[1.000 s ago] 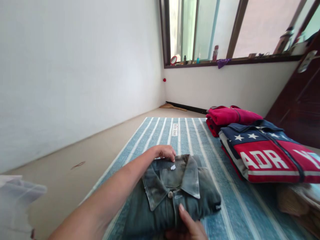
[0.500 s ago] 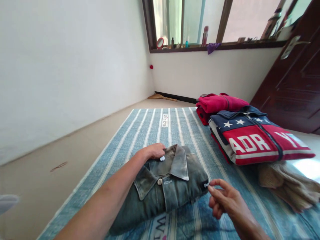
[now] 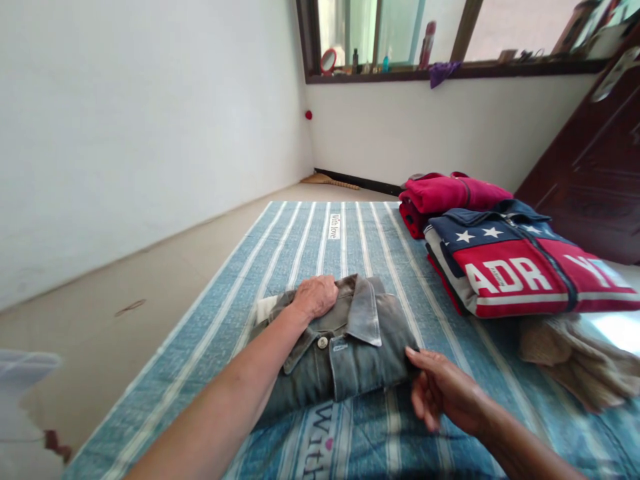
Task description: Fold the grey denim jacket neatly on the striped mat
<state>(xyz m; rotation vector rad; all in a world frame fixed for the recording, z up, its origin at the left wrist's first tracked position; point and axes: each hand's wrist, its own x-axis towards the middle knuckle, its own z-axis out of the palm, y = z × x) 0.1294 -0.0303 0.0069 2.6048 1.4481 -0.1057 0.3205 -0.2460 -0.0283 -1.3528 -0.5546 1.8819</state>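
A folded grey-green denim jacket (image 3: 370, 370) lies on the blue striped bedspread (image 3: 320, 253), its collar and a metal button facing up. At the back of the neck, my left hand (image 3: 316, 295) is closed on the collar, its forearm crossing the jacket's left part. My right hand (image 3: 443, 385) pinches the jacket's right edge between thumb and forefinger, with the other fingers loosely curled below. A pale patch (image 3: 265, 308) shows at the jacket's far left side.
To the right stand folded clothes: a navy and red zip jacket (image 3: 505, 273) with stars, and a crimson garment (image 3: 457, 193) behind it. Brown crumpled cloth (image 3: 580, 363) lies in front of them. A white wall (image 3: 150, 120) runs along the left; a dark door (image 3: 580, 180) is at right.
My left hand has shifted onto the collar, covering the white tag. At the jacket's right edge, my right thumb now covers the dark label. The view has tilted slightly down.
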